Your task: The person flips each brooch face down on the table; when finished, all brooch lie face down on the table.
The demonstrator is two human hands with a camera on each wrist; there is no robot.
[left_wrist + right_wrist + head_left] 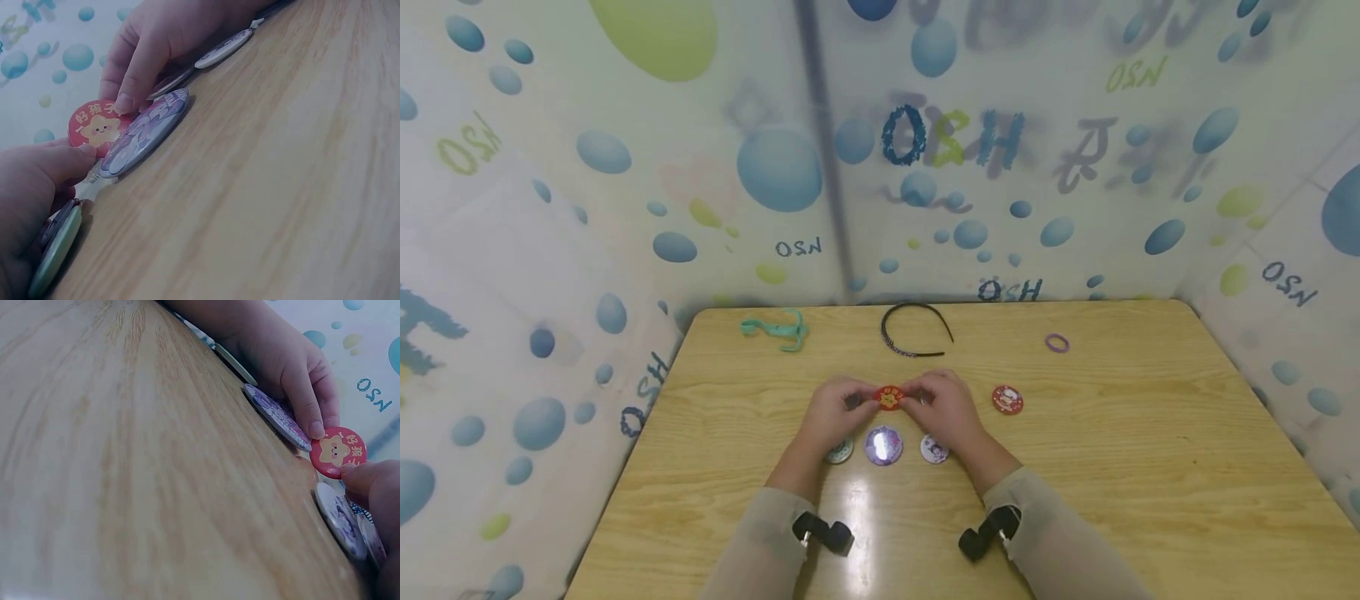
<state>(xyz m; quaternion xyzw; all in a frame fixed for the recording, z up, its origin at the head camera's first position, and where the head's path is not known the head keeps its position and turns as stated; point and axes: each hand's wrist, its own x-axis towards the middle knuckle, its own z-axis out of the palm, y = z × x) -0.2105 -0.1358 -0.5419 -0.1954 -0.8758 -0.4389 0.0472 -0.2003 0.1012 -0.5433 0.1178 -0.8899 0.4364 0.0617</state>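
A round red badge (889, 398) with a yellow smiling star is held between both hands near the middle of the table. My left hand (837, 410) pinches its left edge between thumb and fingers. On the opposite edge, my right hand (950, 408) pinches it the same way. In the left wrist view the badge (94, 128) is tilted up, its face showing. Just in front lies a larger purple badge (883, 446) with a bright reflection. A pale green-rimmed badge (839, 452) lies by the left wrist, and a white badge (934, 449) by the right; other badges are partly hidden beneath the hands.
To the right lies another red badge (1007, 400). Along the back of the wooden table (1150, 467) are a teal hook-shaped piece (778, 328), a black headband (887, 335) and a purple ring (1057, 343). Patterned walls (880, 208) stand behind and at both sides.
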